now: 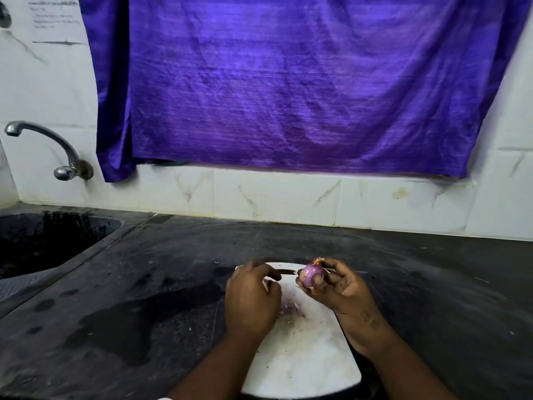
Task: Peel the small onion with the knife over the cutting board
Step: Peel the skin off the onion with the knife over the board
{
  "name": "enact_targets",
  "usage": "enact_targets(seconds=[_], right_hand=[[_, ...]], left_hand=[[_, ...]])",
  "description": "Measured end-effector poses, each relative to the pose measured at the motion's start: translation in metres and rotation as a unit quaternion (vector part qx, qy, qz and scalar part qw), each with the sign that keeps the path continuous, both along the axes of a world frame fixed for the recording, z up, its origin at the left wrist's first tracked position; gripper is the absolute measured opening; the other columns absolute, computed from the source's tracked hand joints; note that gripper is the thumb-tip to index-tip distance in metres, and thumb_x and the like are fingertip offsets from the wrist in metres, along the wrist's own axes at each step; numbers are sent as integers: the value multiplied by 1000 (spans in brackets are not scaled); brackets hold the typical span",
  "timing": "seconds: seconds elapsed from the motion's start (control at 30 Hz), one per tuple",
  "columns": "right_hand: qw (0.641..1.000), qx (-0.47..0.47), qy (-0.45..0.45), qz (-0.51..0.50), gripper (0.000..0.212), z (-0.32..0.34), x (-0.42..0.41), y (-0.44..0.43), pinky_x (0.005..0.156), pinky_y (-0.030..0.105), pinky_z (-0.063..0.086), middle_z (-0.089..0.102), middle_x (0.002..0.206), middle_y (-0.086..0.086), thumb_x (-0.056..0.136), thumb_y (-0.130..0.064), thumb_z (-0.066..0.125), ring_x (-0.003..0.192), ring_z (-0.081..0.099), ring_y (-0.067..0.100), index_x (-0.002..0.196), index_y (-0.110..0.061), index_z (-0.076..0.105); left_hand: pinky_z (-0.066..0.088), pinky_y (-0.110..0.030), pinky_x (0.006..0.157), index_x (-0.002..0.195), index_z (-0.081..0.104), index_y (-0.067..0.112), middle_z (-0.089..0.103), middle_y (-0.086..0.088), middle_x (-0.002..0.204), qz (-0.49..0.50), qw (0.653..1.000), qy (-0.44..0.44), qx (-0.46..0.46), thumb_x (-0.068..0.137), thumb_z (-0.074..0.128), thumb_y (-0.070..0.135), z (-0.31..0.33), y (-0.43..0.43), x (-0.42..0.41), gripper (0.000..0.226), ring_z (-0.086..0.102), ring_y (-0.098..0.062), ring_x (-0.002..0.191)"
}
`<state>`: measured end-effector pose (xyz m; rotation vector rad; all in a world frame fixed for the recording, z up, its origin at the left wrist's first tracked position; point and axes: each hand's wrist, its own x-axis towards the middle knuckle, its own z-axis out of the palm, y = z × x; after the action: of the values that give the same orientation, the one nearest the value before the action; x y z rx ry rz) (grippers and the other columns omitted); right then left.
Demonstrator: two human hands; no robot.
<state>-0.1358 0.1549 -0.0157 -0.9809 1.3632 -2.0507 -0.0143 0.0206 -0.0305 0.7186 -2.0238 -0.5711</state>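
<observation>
A: Where is the onion, seen from the knife hand?

B: The left hand is closed around the knife. From this hand the small onion lies at about 2 o'clock, very near. The blade points toward 3 o'clock, with its tip just beside the onion's left side; I cannot tell if it touches.

A: And who holds the onion?

B: The right hand is clamped on it, thumb in front, fingers behind. The onion is lifted above the far edge of the cutting board. Its long axis tilts toward 1 o'clock, with the dry tip up. Purple skin covers most of it, so I judge the peeling is only begun.

A: The surface?

B: The board is white, with some peel scraps at its middle. It lies on a dark counter with wet patches. At 9 o'clock is a sink with a tap above. Behind are white tiles and a purple curtain.
</observation>
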Motion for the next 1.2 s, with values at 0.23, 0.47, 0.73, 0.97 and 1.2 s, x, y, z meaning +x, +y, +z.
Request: enact_targets(seconds=[0.23, 0.47, 0.73, 0.97, 1.2], right_hand=[[999, 30, 41, 1, 41, -1, -2, 2, 86, 34, 61, 76, 111, 15, 80, 2, 77, 103, 74, 28, 117, -4, 59], [997, 34, 66, 2, 46, -1, -1, 2, 82, 34, 62, 75, 109, 16, 75, 7, 79, 97, 75, 24, 116, 0, 59], [996, 30, 80, -2, 44, -1, -2, 2, 81, 31, 61, 75, 109, 14, 75, 4, 80, 100, 75, 25, 114, -2, 62], [995, 29, 90, 1, 43, -1, -1, 1, 81, 31, 61, 76, 108, 13, 74, 1, 80, 99, 75, 24, 113, -3, 63], [996, 26, 79, -11, 33, 1, 0, 3, 81, 27, 61, 77, 109, 7, 82, 0, 75, 99, 75, 19, 113, -6, 65]], left_hand=[[51, -15, 79, 111, 61, 49, 73, 22, 104, -206, 972, 111, 17, 96, 70, 27, 13, 24, 6, 29, 68, -2, 103], [60, -35, 75, 113, 66, 40, 75, 17, 99, -204, 969, 140, 23, 90, 70, 16, 8, 17, 3, 34, 73, -11, 92], [62, -32, 74, 113, 72, 27, 77, 11, 95, -210, 965, 147, 57, 85, 77, 24, 7, 17, 2, 28, 75, -13, 88], [61, -30, 68, 108, 73, 29, 76, 10, 91, -200, 964, 164, 55, 82, 72, 0, 6, 14, 1, 39, 74, -12, 84], [53, -15, 57, 113, 72, 25, 73, 7, 93, -235, 953, 171, 88, 91, 76, 7, 13, 20, 3, 29, 73, -12, 83]])
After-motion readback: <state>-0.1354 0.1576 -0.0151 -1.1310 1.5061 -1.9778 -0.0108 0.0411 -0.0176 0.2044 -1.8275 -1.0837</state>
